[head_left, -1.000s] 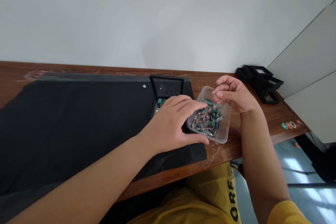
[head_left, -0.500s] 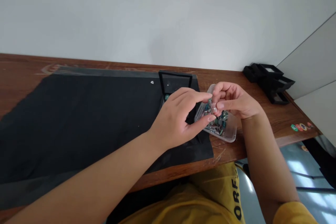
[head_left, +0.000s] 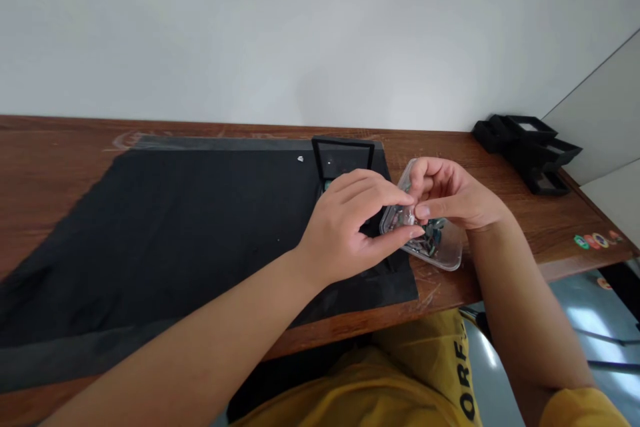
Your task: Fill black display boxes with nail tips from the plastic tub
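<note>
Over a clear plastic container (head_left: 453, 250) of small wrapped green and silvery pieces, my right hand (head_left: 447, 197) pinches a small clear, shiny piece (head_left: 408, 215) between thumb and fingers. My left hand (head_left: 350, 223) comes in from the left, thumb and index finger spread around that same piece with a gap between them; its index fingertip is close to the right fingers. Behind my left hand, a black box with its framed see-through lid (head_left: 345, 155) raised stands on a black mat (head_left: 200, 233). The box's lower part is mostly hidden.
Several black framed boxes (head_left: 537, 147) are piled at the right rear of the wooden table (head_left: 525, 213). A tiny white scrap (head_left: 300, 159) lies on the mat. Round stickers (head_left: 600, 240) mark the table's right edge. A white wall rises behind.
The view has shifted, so the whole scene sits slightly further right. The small piece stays in my right fingers, and my left fingertips stay spread around it.
</note>
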A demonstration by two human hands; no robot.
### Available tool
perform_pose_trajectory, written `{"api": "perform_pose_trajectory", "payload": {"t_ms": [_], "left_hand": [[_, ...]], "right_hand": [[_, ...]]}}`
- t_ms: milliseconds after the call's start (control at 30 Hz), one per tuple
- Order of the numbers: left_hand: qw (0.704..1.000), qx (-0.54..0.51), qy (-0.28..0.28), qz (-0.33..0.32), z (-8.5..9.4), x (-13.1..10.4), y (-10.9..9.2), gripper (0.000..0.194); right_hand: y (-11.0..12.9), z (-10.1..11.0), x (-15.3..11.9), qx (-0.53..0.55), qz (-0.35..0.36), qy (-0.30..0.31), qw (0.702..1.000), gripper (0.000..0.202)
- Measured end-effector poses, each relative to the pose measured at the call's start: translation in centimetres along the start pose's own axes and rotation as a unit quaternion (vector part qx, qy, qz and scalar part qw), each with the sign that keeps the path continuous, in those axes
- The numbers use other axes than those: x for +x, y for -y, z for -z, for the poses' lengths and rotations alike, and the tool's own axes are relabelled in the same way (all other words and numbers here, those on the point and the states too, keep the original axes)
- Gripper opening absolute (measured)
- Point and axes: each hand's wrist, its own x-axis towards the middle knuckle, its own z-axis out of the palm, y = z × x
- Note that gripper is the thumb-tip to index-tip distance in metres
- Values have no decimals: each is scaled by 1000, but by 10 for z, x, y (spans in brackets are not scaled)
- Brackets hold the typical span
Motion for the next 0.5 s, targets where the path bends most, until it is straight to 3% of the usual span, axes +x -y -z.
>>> {"api": "perform_pose_trajectory", "payload": {"t_ms": [167, 267, 333, 400, 467, 500], "left_hand": [[999, -14, 18, 35, 0, 1, -2, 16], [993, -52, 22, 107, 4, 2, 4, 17], [984, -68, 29, 160, 11, 4, 15, 20], [978, -66, 71, 183, 22, 5, 31, 24], [968, -34, 138, 207, 34, 7, 45, 26], [962, -16, 166, 214, 40, 8, 50, 26]], "right_hand": [[-1, 1, -1, -32, 13, 9, 999, 31], [-4, 6, 0, -131, 53, -85, 986, 33], [-7, 14, 1, -260, 106, -214, 936, 28], [-9, 24, 1, -417, 129, -303, 847, 24], [-10, 33, -1, -529, 108, -317, 780, 29], [-10, 37, -3, -561, 88, -311, 762, 32]]}}
